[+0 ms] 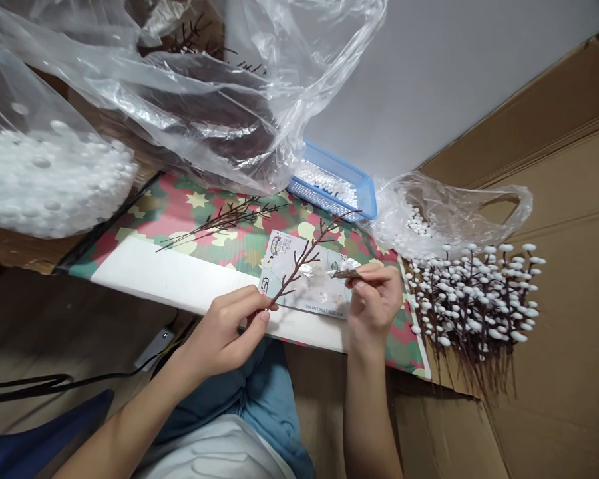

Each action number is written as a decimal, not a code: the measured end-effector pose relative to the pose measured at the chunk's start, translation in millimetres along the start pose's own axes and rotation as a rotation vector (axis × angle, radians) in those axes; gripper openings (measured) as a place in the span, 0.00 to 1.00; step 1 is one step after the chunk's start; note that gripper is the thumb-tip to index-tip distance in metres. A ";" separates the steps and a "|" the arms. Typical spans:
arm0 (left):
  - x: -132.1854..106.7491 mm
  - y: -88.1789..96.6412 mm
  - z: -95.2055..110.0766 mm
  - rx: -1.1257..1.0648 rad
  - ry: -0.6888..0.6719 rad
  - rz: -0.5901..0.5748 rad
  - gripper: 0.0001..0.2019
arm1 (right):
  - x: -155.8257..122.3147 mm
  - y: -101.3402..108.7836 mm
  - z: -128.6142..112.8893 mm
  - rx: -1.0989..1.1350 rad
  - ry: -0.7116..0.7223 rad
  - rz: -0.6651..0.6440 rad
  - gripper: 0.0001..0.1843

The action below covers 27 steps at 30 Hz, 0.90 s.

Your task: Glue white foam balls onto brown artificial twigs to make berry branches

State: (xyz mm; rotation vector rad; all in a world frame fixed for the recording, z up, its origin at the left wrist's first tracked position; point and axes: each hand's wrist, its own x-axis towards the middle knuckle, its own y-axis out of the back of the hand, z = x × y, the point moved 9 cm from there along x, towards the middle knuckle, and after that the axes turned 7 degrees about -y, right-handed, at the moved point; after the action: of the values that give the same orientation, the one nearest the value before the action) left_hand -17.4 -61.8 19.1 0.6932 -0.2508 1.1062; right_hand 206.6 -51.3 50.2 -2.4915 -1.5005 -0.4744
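Note:
My left hand [236, 326] pinches the lower end of a brown artificial twig [298, 267], whose bare side shoots reach up to the right. In my right hand [374, 299] is a small flat brown stick [347, 273], its tip pointing left. Beneath both hands lies a glue gun package card [279, 279] printed "DIY HOT MELT GLUE GUN", with whitish glue-like smears on it. More bare twigs [224, 218] rest in a loose bunch to the left, on the patterned table cover [180, 193].
Behind the card, a blue basket [367, 196] holds small white foam balls. Clear plastic bags [259, 133] crowd the back; a bag of white balls [54, 179] stands left. Finished-looking white-tipped twigs [479, 293] lie right, beside cardboard [559, 279]. A power strip [154, 347] sits below left.

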 end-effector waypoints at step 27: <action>-2.5 2.4 8.9 -0.011 -0.022 0.016 0.08 | -19.0 -21.7 27.5 0.082 -0.124 -0.071 0.05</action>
State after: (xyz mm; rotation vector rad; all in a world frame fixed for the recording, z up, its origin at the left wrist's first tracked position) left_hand -19.3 -68.5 25.6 0.6947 -0.2812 1.1119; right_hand 183.9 -47.8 17.6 -2.4520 -1.6236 -0.2679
